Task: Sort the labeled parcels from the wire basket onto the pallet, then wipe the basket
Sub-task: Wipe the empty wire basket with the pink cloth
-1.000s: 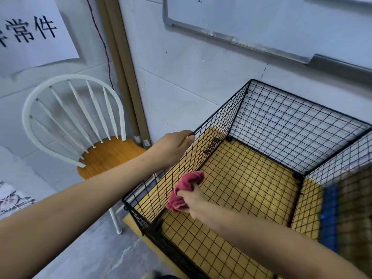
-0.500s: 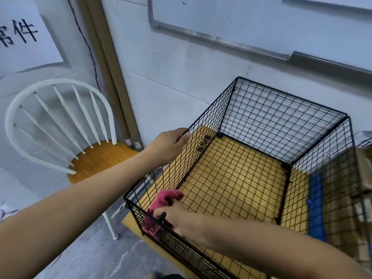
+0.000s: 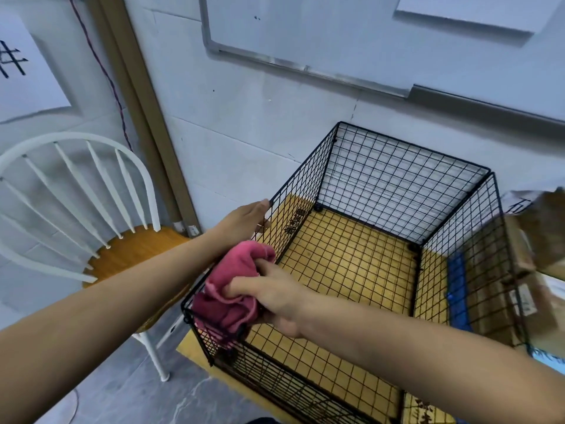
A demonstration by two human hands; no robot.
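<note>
A black wire basket stands on a yellow wooden surface with nothing inside it. My left hand grips the top rim of the basket's left wall. My right hand holds a bunched pink cloth pressed against the near left corner, over the rim. Cardboard parcels with labels lie stacked to the right, seen through and beyond the basket's right wall.
A white spindle-back chair with a wooden seat stands to the left, close to the basket. A white wall with a whiteboard is behind. A blue strip shows beyond the right wall. Grey floor lies below.
My right hand has brought the cloth back along the left wall to the near left corner and lifted it over the rim. My left hand stays on the rim.
</note>
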